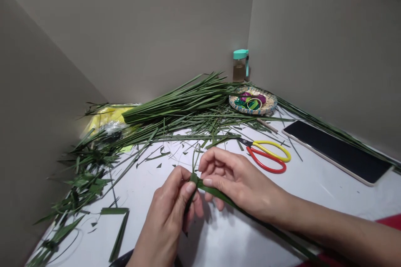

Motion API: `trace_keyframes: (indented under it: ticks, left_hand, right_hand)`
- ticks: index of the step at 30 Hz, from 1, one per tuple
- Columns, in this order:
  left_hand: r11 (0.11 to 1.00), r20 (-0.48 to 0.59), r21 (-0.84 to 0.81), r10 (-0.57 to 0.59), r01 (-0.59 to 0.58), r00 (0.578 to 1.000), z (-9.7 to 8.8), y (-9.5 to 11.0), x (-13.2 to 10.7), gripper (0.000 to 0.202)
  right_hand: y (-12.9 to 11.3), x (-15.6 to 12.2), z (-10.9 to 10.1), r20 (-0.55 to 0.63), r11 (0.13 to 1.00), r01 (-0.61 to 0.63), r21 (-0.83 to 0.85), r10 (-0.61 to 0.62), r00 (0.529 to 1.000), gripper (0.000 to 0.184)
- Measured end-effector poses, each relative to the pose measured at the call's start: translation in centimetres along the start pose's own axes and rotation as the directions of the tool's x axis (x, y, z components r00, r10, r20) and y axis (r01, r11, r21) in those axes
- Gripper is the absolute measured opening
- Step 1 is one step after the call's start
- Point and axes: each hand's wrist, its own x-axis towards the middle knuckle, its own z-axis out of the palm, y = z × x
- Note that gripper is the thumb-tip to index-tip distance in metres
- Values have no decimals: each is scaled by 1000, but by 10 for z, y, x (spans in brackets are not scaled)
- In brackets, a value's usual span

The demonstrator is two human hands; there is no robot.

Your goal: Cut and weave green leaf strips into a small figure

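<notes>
My left hand point(169, 204) pinches a small folded knot of green leaf point(194, 178) between thumb and forefinger. A thin loop of leaf stands up above the knot. My right hand point(232, 179) is closed on the long green leaf strip point(225, 200) just right of the knot, its thumb pressed on the strip. From there the strip runs under my right forearm toward the lower right. Scissors point(269, 156) with one yellow and one red handle lie on the table beyond my right hand, apart from it.
A bundle of long leaves point(178, 100) lies at the back, near a woven basket point(269, 108) and a lidded bottle point(239, 66). A tablet point(338, 150) rests at right. Leaf scraps point(90, 187) pile up at left, and a folded strip point(120, 229) lies in front. Grey walls enclose the table.
</notes>
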Motion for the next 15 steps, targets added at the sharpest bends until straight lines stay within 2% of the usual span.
trace_keyframes:
  ticks: [7, 9, 10, 12, 14, 15]
  left_hand:
    - [992, 51, -125, -18, 25, 999, -7, -5, 1, 28]
    - [991, 59, -133, -6, 14, 998, -7, -5, 1, 27]
    - [991, 57, -131, 0, 7, 998, -8, -6, 1, 26]
    - [992, 43, -122, 13, -7, 999, -8, -6, 2, 25]
    - [995, 23, -101, 28, -26, 999, -8, -6, 2, 25]
    - [996, 12, -86, 38, -37, 999, -8, -6, 2, 25]
  right_hand:
    - [-16, 5, -11, 163, 997, -73, 36, 67, 984, 2]
    - [-15, 3, -13, 171, 998, -53, -28, 57, 984, 2]
    - [-13, 3, -13, 153, 994, -6, -113, 23, 988, 4]
    - [-11, 0, -11, 91, 918, 146, -369, -120, 989, 11]
    - [-9, -3, -8, 75, 754, 274, -597, -288, 955, 18]
    - [-9, -4, -6, 83, 685, 308, -660, -341, 936, 20]
